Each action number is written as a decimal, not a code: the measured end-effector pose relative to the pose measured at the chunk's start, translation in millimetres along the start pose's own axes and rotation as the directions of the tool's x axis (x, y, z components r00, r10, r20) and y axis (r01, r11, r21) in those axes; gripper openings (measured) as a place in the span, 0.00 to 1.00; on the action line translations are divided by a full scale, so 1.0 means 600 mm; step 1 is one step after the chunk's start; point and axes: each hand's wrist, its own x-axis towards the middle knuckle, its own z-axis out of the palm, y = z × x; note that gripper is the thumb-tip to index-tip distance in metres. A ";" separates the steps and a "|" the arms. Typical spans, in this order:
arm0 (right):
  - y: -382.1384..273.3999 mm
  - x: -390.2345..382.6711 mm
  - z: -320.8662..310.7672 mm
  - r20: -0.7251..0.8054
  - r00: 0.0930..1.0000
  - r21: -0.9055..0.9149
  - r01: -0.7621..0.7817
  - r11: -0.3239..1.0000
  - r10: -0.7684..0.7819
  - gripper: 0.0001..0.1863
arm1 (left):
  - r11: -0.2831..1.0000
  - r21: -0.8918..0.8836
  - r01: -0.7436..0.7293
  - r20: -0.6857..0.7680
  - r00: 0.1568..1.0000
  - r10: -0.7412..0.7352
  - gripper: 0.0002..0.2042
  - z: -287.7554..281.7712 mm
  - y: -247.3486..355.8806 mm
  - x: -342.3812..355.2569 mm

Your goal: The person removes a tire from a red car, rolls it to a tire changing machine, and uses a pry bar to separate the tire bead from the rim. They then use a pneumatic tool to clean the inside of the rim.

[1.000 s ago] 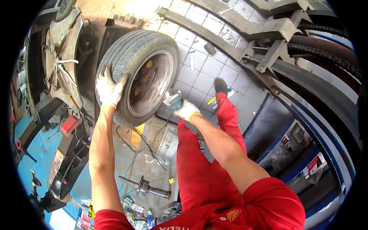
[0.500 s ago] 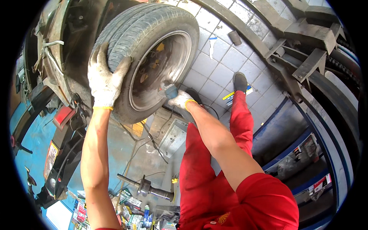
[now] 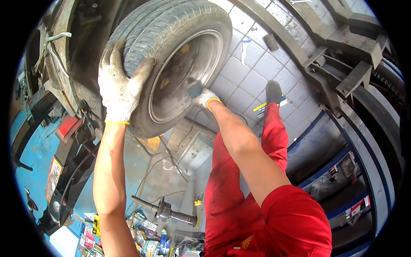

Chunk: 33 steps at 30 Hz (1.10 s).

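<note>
A worn car tyre (image 3: pixel 171 25) on a dusty steel wheel rim (image 3: pixel 150 103) stands upright in front of me. My left hand (image 3: pixel 122 88), in a whitish knit glove with a soiled palm side, lies against its tread. The fingers are spread and stretched out, with the thumb near the sidewall edge. In a matching glove, my right hand (image 3: pixel 207 98) is closed around a blue power tool (image 3: pixel 195 89), perhaps an angle grinder. The tool's head reaches inside the rim and is blurred. Dust hazes the rim's inner face there.
A metal frame with rails (image 3: pixel 359 43) curves along the right, above blue shelving (image 3: pixel 321 145). Below the wheel lie cables (image 3: pixel 169 154), a grey metal box (image 3: pixel 197 150) and a shaft-like metal part (image 3: pixel 165 210). Packages (image 3: pixel 150 244) crowd the lower left. A dark cylinder (image 3: pixel 270 42) lies on the tiles.
The wheel sits slightly farther right in view. My right hand and the tool have moved right and a little up along the rim's inside. My left hand remains on the tread.
</note>
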 end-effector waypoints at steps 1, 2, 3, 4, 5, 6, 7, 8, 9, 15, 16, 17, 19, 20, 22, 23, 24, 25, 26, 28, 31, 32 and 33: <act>0.016 0.008 0.008 0.059 0.998 -0.012 0.040 0.999 -0.039 0.45 | 1.000 -0.010 0.006 0.000 1.000 -0.006 0.40 -0.002 0.001 0.000; 0.020 0.002 0.014 0.126 0.989 -0.024 0.081 0.996 -0.078 0.41 | 1.000 -0.014 0.020 0.001 1.000 -0.020 0.40 -0.002 0.000 -0.004; 0.023 -0.003 0.020 0.192 0.975 -0.032 0.123 0.992 -0.115 0.38 | 0.999 -0.019 0.031 0.002 1.000 -0.031 0.40 -0.004 -0.002 -0.007; 0.018 -0.005 0.032 0.091 0.992 -0.099 0.098 0.990 -0.089 0.37 | 1.000 -0.007 0.022 -0.011 1.000 -0.022 0.40 -0.005 -0.006 -0.005; 0.014 -0.003 0.039 0.006 1.000 -0.048 -0.012 0.999 0.012 0.41 | 1.000 0.002 0.009 -0.018 1.000 -0.009 0.40 -0.003 -0.006 0.000; 0.010 0.000 0.044 -0.075 0.990 0.013 -0.117 0.993 0.117 0.45 | 1.000 0.010 -0.006 -0.024 1.000 0.007 0.40 -0.002 -0.006 0.004; 0.010 0.000 0.045 -0.150 0.963 0.083 -0.215 0.973 0.226 0.50 | 1.000 0.005 -0.005 -0.017 1.000 0.005 0.40 -0.001 -0.006 0.005; 0.016 -0.017 0.048 -0.186 0.954 0.113 -0.218 0.969 0.236 0.46 | 1.000 0.002 0.005 -0.013 1.000 -0.005 0.40 -0.002 -0.010 -0.001; 0.016 -0.023 0.040 -0.108 0.981 0.046 -0.159 0.986 0.163 0.45 | 1.000 -0.001 0.015 -0.010 1.000 -0.015 0.40 -0.003 -0.013 -0.006; 0.053 -0.021 0.031 -0.037 0.999 -0.094 -0.022 0.995 0.019 0.41 | 1.000 -0.012 -0.006 -0.004 1.000 0.005 0.40 -0.006 -0.001 0.005; 0.060 -0.018 0.031 -0.063 0.996 -0.057 -0.068 0.996 0.065 0.41 | 1.000 -0.010 -0.006 -0.002 1.000 0.006 0.39 -0.005 0.002 0.006; 0.038 -0.050 0.025 -0.052 0.991 -0.035 -0.124 0.992 0.122 0.41 | 1.000 0.005 0.026 -0.001 1.000 -0.026 0.39 -0.010 -0.006 -0.017; 0.027 -0.059 0.014 -0.013 0.995 -0.039 -0.096 0.995 0.095 0.40 | 1.000 0.014 0.020 -0.010 1.000 -0.020 0.39 -0.009 -0.006 -0.015; 0.031 -0.053 0.013 0.041 0.999 -0.084 -0.006 0.996 0.010 0.40 | 1.000 0.019 0.012 -0.016 1.000 -0.012 0.39 -0.008 -0.002 -0.011; 0.044 -0.049 0.013 0.100 0.993 -0.138 0.069 0.988 -0.055 0.38 | 1.000 0.013 0.000 -0.021 1.000 0.000 0.39 -0.006 0.003 -0.007; 0.044 -0.057 0.014 0.112 0.993 -0.155 0.059 0.986 -0.041 0.36 | 1.000 0.010 0.003 -0.018 1.000 -0.003 0.39 -0.006 0.001 -0.011; 0.039 -0.069 0.012 0.124 0.992 -0.173 0.049 0.984 -0.027 0.35 | 1.000 0.008 0.008 -0.015 1.000 -0.008 0.39 -0.007 0.000 -0.015; 0.043 -0.070 0.016 0.056 0.998 -0.129 -0.012 0.992 0.020 0.35 | 1.000 0.009 0.005 -0.021 1.000 -0.005 0.39 -0.006 -0.001 -0.018; 0.060 -0.057 0.027 -0.010 0.997 -0.064 -0.072 0.995 0.071 0.35 | 1.000 0.012 -0.012 -0.020 1.000 0.012 0.39 -0.008 0.004 -0.011; 0.070 -0.043 0.029 0.014 0.999 0.058 -0.048 0.997 0.048 0.35 | 0.999 0.019 -0.029 -0.025 0.999 0.029 0.39 -0.010 0.007 -0.008; 0.067 -0.052 0.037 0.173 0.980 0.134 0.071 0.988 -0.094 0.36 | 0.999 0.016 -0.039 -0.027 0.999 0.039 0.39 -0.004 0.016 -0.005; 0.056 -0.082 0.033 0.247 0.961 0.179 0.080 0.981 -0.123 0.36 | 0.999 0.021 -0.029 -0.025 0.999 0.030 0.39 -0.004 0.010 -0.014; 0.044 -0.110 0.032 0.272 0.956 0.184 0.059 0.981 -0.108 0.36 | 0.999 0.025 -0.020 -0.027 0.999 0.021 0.39 -0.006 0.007 -0.023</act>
